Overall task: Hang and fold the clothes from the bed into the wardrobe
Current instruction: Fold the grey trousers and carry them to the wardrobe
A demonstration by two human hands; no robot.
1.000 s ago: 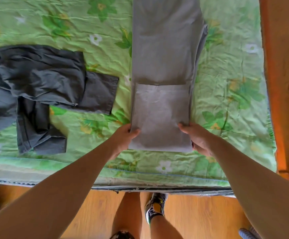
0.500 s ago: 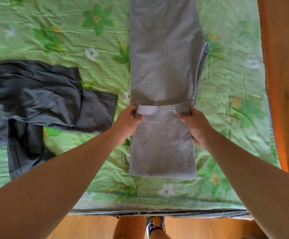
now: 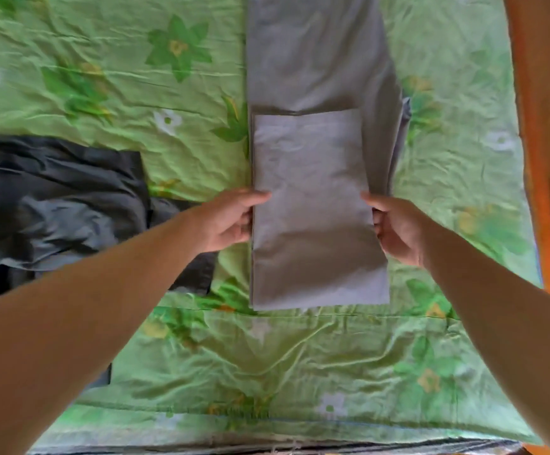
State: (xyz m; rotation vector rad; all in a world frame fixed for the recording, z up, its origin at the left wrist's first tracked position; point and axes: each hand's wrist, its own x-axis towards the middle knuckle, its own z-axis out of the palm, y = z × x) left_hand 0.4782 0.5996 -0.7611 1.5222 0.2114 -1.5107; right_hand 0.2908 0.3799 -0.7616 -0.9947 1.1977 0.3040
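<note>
Grey trousers (image 3: 316,208), centre frame, on bed (image 3: 267,372), partly folded. Left hand (image 3: 227,221), right hand (image 3: 395,228) grip fold sides, fingers (image 3: 245,221) curled under, to hold layers aligned. Dark garment (image 3: 54,198) left, not yet folded.

Home bedroom: floral-sheeted bed (image 3: 103,93)

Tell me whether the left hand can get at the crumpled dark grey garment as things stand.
Probably yes: the left hand sits right beside the crumpled dark grey garment with nothing between, but it must first release the folded light grey trousers.
</note>
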